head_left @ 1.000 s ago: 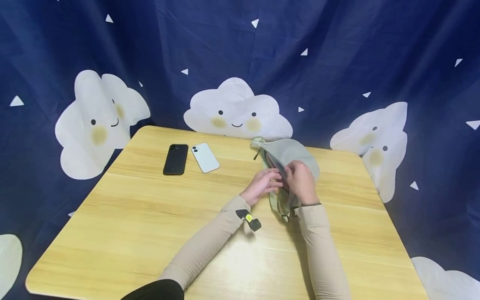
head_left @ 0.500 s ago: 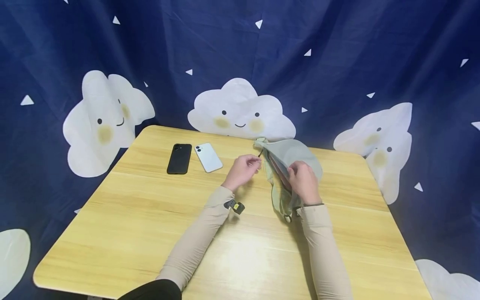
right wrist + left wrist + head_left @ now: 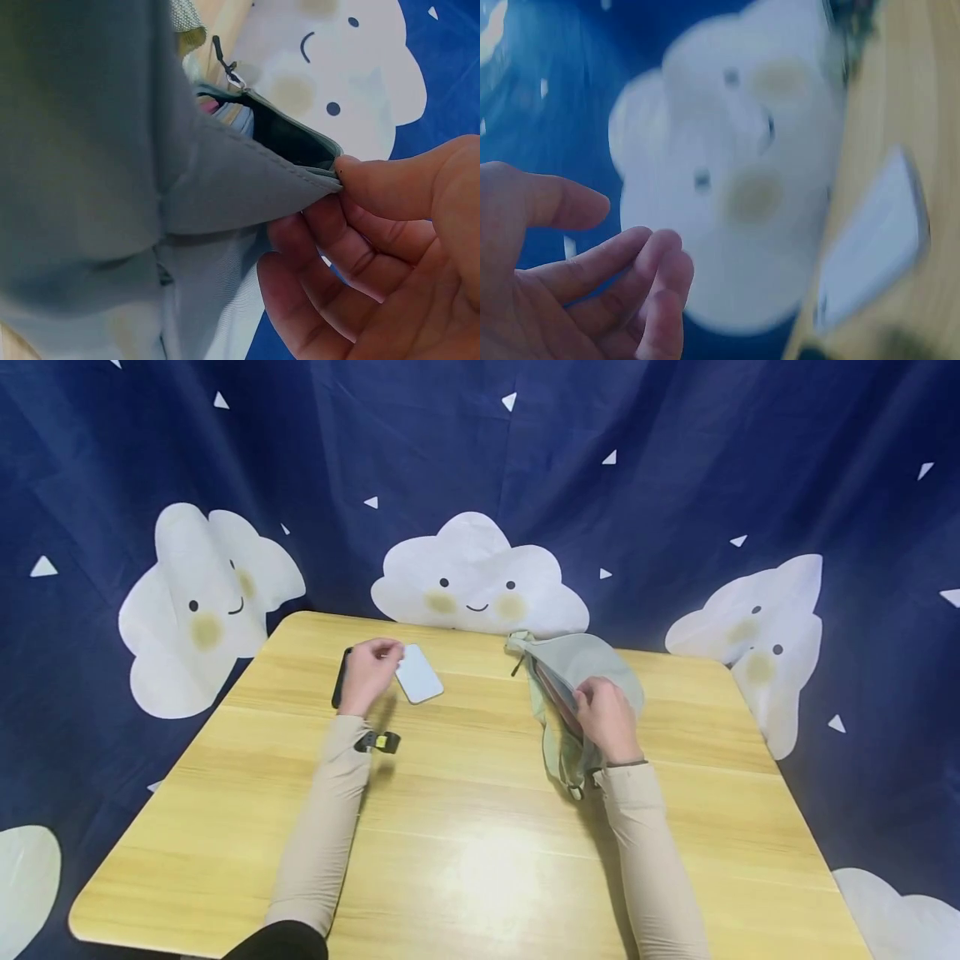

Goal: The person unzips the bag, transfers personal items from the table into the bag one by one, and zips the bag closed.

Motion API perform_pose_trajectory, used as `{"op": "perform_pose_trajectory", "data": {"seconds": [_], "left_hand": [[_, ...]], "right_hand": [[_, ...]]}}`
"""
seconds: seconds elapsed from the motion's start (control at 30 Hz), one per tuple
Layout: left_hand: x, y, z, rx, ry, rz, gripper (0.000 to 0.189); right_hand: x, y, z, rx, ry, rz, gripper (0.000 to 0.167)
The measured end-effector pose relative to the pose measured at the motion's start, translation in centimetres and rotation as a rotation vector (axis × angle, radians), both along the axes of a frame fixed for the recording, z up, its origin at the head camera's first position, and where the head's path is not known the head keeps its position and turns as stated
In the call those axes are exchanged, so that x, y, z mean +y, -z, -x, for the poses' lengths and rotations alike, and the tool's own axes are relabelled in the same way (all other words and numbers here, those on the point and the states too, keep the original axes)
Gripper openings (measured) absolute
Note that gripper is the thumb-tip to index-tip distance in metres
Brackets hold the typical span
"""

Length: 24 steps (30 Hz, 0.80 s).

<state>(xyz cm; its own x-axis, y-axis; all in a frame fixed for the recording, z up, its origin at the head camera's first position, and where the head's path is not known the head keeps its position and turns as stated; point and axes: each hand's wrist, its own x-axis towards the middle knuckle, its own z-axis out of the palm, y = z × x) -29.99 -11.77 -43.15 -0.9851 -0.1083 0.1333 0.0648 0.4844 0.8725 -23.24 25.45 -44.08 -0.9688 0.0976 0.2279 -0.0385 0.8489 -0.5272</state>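
Note:
A grey-green sling bag (image 3: 588, 652) lies at the table's back right with its zip open. My right hand (image 3: 609, 720) pinches the edge of the opening between thumb and fingers. In the right wrist view, something pale blue and layered (image 3: 238, 118) shows inside the bag, beside a bit of pink. My left hand (image 3: 369, 675) is over the phones at the back left, its fingers loosely bent and nothing between them. It covers most of a black phone (image 3: 340, 685). To its right a white phone (image 3: 422, 677) lies camera side up.
The light wooden table (image 3: 450, 827) has rounded corners. Behind it hangs a dark blue curtain (image 3: 420, 435) printed with smiling clouds. A dark zip pull (image 3: 223, 58) hangs at the end of the bag's opening, and straps (image 3: 558, 768) trail on the near side.
My left hand has come away from the bag's opening and moved left to the phones. My right hand keeps holding the bag's edge.

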Motion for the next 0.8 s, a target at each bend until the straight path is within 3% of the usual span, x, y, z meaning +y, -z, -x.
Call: {"op": "perform_pose_trajectory", "data": {"seconds": [0.13,0.3,0.47,0.67,0.8], "left_hand": [[-3.3,0.8,0.7,0.029,-0.129,0.035,0.036],[-5.7,2.1,1.1,-0.048,-0.221,0.083,0.050],[-6.8,3.5,1.3,-0.157,-0.200,0.204,0.067],[-7.0,5.0,1.3,-0.384,-0.118,0.398,0.077],[-6.9,5.5,1.2,-0.419,-0.101,0.452,0.081]], "right_hand": [[0.2,0.0,0.1,0.011,0.002,-0.007,0.015],[0.4,0.2,0.0,0.011,0.009,-0.015,0.015],[0.4,0.4,0.0,0.004,0.008,-0.016,0.016],[0.2,0.4,0.1,-0.001,0.004,-0.015,0.017],[0.1,0.3,0.2,-0.003,-0.002,-0.014,0.016]]}}
